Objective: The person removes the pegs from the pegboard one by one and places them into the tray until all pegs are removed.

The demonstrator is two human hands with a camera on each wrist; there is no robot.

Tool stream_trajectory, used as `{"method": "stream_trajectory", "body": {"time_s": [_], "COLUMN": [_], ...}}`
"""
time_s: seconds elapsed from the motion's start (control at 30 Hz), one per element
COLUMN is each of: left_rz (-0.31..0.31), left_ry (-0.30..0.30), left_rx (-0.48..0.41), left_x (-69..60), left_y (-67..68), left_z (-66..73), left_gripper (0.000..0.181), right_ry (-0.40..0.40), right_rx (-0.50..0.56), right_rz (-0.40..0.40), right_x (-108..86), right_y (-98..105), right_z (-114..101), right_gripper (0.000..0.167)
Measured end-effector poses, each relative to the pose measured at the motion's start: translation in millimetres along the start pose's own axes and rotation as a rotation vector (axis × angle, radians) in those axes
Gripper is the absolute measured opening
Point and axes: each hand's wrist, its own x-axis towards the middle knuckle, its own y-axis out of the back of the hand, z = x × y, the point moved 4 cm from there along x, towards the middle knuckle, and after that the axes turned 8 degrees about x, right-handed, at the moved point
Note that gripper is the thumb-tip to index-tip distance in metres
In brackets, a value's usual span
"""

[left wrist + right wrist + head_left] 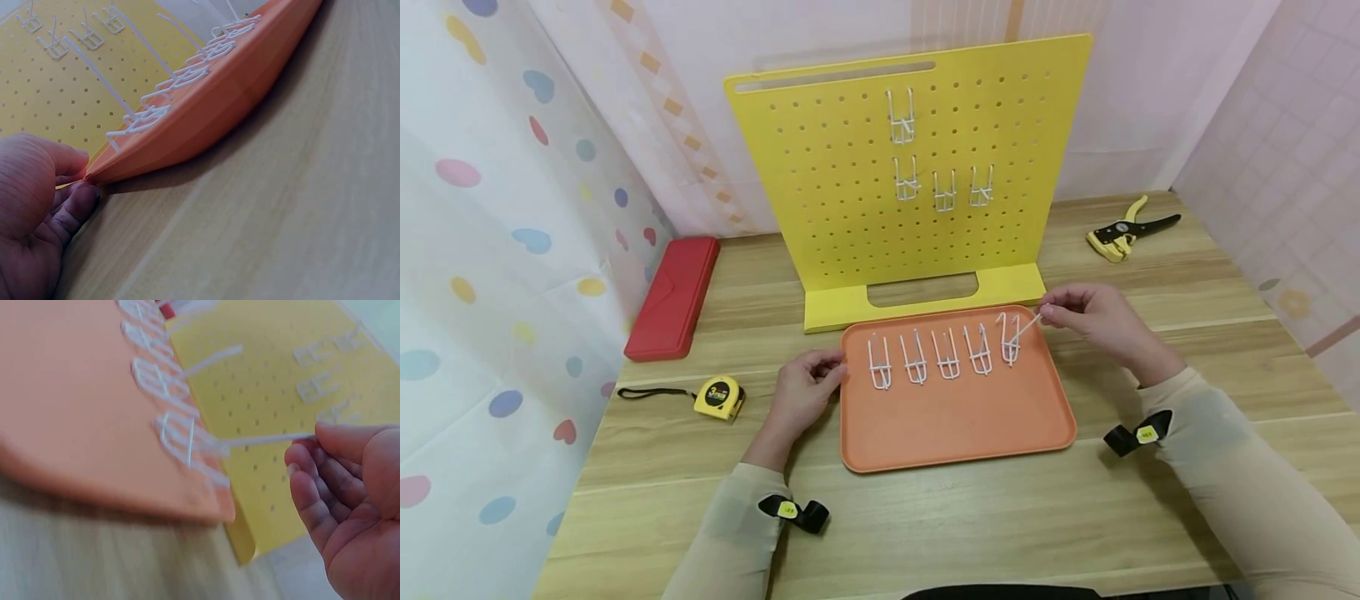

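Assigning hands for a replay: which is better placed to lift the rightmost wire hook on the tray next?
Right, most likely: the right hand pinches that wire hook. The left hand grips the left edge of the tray, with four other hooks in between.

left sleeve [730, 533], long, beige, plain, with a greyish patch near the cuff; right sleeve [1247, 492], long, beige, with a similar greyish patch on the forearm; left wrist strap [770, 505], narrow, black, bearing a small yellow label [787, 510], its dark marking too small to read; left wrist camera [813, 517], black, stubby; right wrist strap [1162, 422], black, with a matching yellow label [1147, 434]; right wrist camera [1122, 441], black, likewise stubby; left hand [801, 392] and right hand [1099, 322], both bare
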Motion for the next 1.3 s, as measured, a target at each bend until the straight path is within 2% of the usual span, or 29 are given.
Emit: {"method": "stream_trajectory", "body": {"time_s": [0.2, 0.47, 0.77, 0.83, 1.0, 1.07, 1.3], "left_rz": [0.004, -0.007, -0.014, -0.015, -0.011, -0.008, -0.003], "left_ry": [-0.001, 0.002, 0.014, 0.019, 0.012, 0.005, -0.001], "left_rx": [-0.018, -0.015, -0.004, -0.004, -0.005, -0.003, -0.019], "left_x": [-0.7, -0.4, -1.0, -1.2, -1.2, -0.9, -1.3], "left_y": [0.6, -0.3, 1.0, 1.4, 1.3, 1.1, 0.9], "left_z": [0.5, -0.4, 1.0, 1.6, 2.1, 1.8, 2.3], "left_gripper": [0.023, 0.025, 0.025, 0.025, 0.025, 0.025, 0.024], "right_ry": [0.054, 0.057, 0.063, 0.066, 0.084, 0.088, 0.096], "right_rx": [-0.076, -0.170, -0.147, -0.150, -0.147, -0.136, -0.147], "right_rz": [-0.012, -0.010, -0.021, -0.022, -0.027, -0.028, -0.023], "right_x": [1.4, 2.4, 0.2, -2.6, -1.5, 1.5, 2.0], "right_y": [-13, -15, -19, -22, -25, -23, -25], "right_z": [-17, -19, -22, -31, -29, -19, -17], "right_gripper": [0.020, 0.017, 0.016, 0.015, 0.016, 0.018, 0.018]}}
